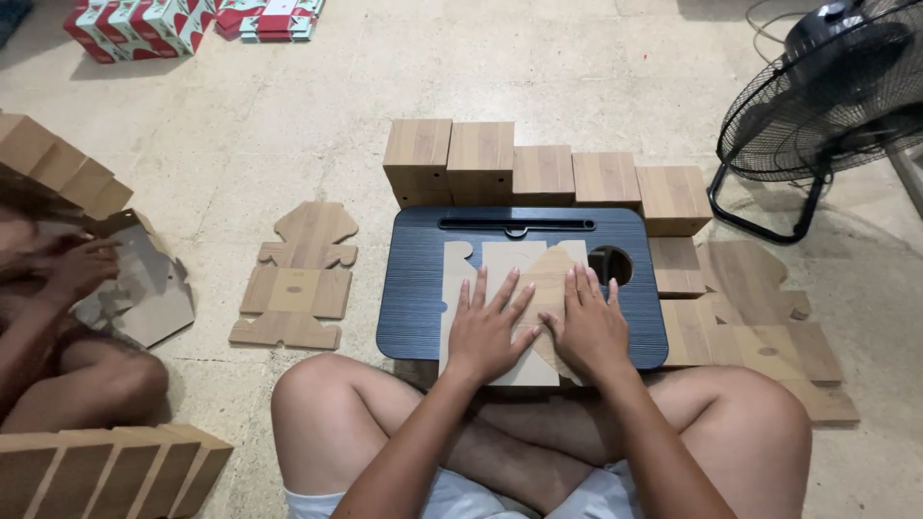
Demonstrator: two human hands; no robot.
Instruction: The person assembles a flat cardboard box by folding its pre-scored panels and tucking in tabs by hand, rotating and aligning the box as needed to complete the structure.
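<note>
I see soft, even, warm light from above; shadows under the fan (827, 91) and boxes stay faint. No glare on the floor (596, 67). The centre looks sharp, while the co-worker's hand (72, 269) at the left edge is motion-blurred, and edges bend slightly

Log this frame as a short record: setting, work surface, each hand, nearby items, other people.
setting: person sitting cross-legged on a stone floor
work surface: dark lap tray
left hand: flat, fingers spread, pressing a cardboard sheet
right hand: flat on the same sheet
nearby: row of folded wood-print boxes, flat cut-outs, black fan
other people: another person's hand at left, handling cardboard
</note>
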